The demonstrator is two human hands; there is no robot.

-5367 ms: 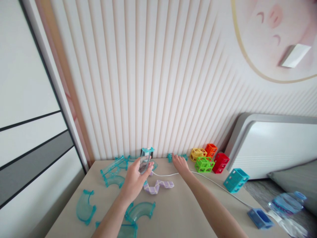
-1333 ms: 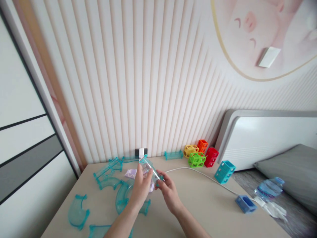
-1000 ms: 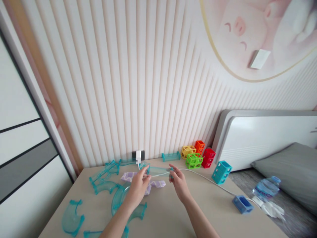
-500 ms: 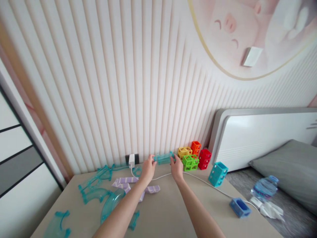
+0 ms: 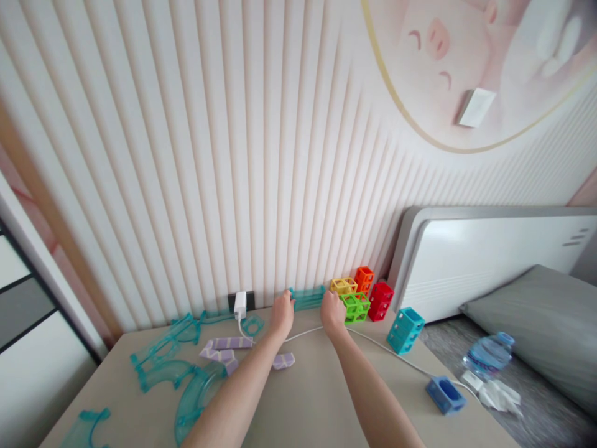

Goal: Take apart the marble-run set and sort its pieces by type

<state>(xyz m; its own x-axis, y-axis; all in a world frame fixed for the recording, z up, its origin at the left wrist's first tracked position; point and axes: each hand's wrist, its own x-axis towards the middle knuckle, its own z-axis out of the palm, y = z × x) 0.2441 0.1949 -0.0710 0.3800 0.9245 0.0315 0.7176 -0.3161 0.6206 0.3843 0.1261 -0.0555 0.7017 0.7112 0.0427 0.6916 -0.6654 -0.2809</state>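
Here, stretching across the beige desk (image 5: 326, 398) toward the ribbed wall (image 5: 261, 155), both arms out. Gripping the straight teal track piece (image 5: 308, 297) at its ends, left hand (image 5: 282, 314) and right hand (image 5: 332, 312) closed on it, holding it level, seemingly resting against the wall base. Crowding the right: green block (image 5: 355, 307), yellow block (image 5: 344, 285), red block (image 5: 381, 300). Trailing beneath: white cable (image 5: 382, 348) from the charger (image 5: 240, 304). Lying left: curved teal tracks (image 5: 161, 367), purple zigzag pieces (image 5: 228, 348).
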